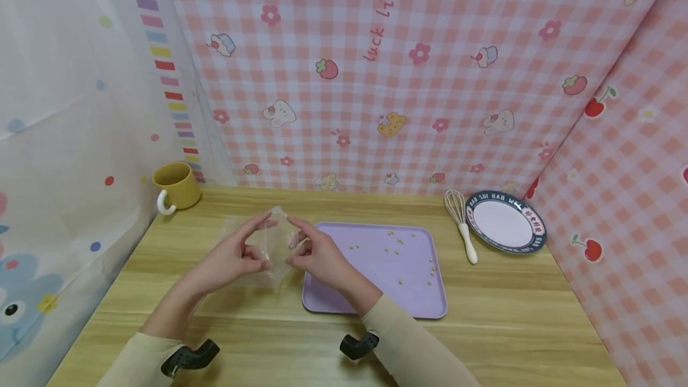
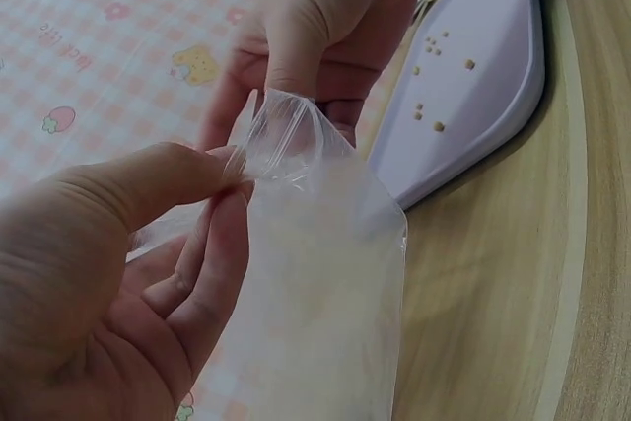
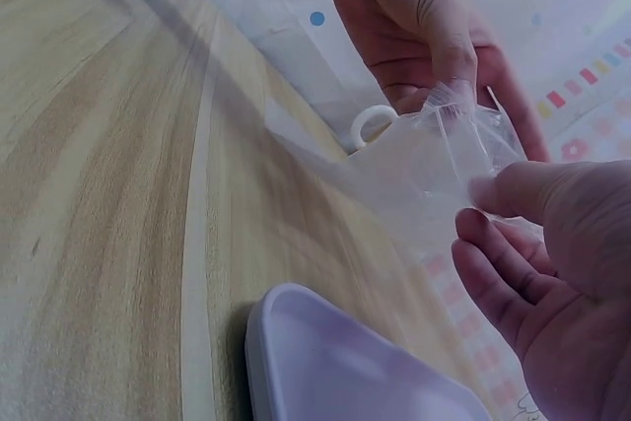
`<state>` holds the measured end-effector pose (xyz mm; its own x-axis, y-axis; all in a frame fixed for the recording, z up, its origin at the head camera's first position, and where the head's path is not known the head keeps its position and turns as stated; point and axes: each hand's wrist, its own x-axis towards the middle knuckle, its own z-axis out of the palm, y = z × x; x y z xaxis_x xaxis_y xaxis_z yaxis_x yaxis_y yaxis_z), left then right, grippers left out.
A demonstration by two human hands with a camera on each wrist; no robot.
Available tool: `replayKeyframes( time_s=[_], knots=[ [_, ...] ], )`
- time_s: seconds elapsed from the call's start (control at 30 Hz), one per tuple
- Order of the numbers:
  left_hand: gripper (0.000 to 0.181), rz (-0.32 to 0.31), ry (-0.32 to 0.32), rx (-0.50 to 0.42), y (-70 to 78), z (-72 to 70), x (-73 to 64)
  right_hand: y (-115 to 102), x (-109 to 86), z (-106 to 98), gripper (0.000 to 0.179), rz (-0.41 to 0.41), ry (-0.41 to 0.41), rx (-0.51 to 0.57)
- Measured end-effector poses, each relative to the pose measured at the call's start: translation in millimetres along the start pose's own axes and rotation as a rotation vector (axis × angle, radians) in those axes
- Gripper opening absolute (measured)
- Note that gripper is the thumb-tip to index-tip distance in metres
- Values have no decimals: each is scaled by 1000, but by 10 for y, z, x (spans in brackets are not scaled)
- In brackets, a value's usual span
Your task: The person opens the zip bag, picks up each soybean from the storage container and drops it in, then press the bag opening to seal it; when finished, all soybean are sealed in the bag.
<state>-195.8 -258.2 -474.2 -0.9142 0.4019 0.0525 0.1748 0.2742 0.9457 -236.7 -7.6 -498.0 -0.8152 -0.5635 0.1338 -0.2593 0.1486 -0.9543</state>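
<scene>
A clear plastic bag [image 1: 277, 240] is held up between both hands, left of the lilac tray [image 1: 371, 270]. My left hand [image 1: 228, 261] pinches one side of its opening between thumb and fingers. On the other side my right hand [image 1: 329, 260] grips the bag's edge, its thumb at the opening in the left wrist view. From there the body of the bag [image 2: 325, 293] hangs down, looking flat. Small yellowish pellets [image 1: 398, 252] lie scattered on the tray.
A yellow mug [image 1: 180, 187] with a white handle stands at the back left. At the back right are a whisk [image 1: 463, 229] with a pale handle and a dark-rimmed plate [image 1: 505, 223]. Patterned cloth [image 1: 365, 94] closes off the wooden table's back and sides.
</scene>
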Motion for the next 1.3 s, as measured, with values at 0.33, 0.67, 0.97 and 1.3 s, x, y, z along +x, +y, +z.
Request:
replayKeyframes(
  time_s=[0.33,0.67,0.97,1.3],
  knots=[
    [100,0,55,20,-30,55,32,-19,-24,-1,80,-29,-11,-38],
    [71,-54,165,134,25,81,32,-15,-39,19,77,5,25,-81],
    [74,12,222,356,11,121,85,-58,-72,-25,67,-16,78,-72],
    [72,68,228,497,112,195,71,-77,11,92,44,-88,113,-274]
  ],
)
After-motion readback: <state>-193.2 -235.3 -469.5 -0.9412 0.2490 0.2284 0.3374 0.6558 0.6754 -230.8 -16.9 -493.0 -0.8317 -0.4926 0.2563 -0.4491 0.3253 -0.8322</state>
